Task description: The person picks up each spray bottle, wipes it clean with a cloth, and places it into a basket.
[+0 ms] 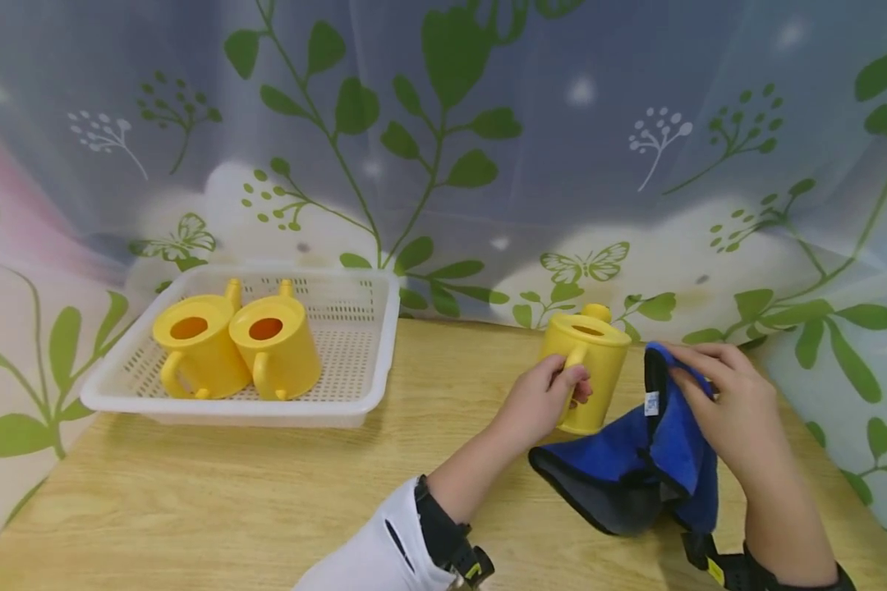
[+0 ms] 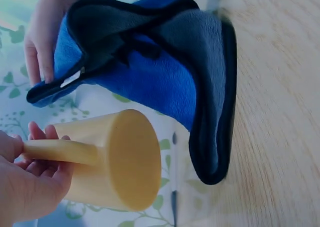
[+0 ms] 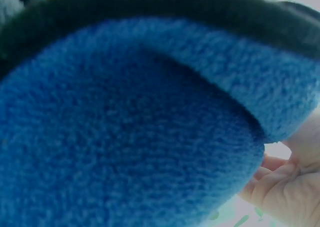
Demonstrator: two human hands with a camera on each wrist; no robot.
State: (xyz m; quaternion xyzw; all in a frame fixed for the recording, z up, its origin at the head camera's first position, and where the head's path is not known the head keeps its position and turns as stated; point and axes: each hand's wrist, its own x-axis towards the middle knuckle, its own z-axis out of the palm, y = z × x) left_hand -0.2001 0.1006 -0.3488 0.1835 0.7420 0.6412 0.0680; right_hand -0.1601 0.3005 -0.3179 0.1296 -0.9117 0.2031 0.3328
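Observation:
A yellow toy watering can (image 1: 599, 382) is held by its handle in my left hand (image 1: 538, 402), lifted upright off the table; its flat base faces the left wrist view. To its right, my right hand (image 1: 742, 406) pinches the upper edge of a blue and grey cloth (image 1: 683, 447) with black trim and a small white label. The cloth hangs down in folds, its lower part near the tabletop. In the right wrist view the blue pile (image 3: 130, 132) fills most of the picture and hides part of the right hand's fingers. Can and cloth are close together.
At the left, a white perforated plastic basket (image 1: 373, 386) holds two more yellow watering cans (image 1: 210, 353), standing side by side. The wooden table (image 1: 214, 501) backs onto a leaf-patterned curtain (image 1: 443, 164), which also hangs along both sides.

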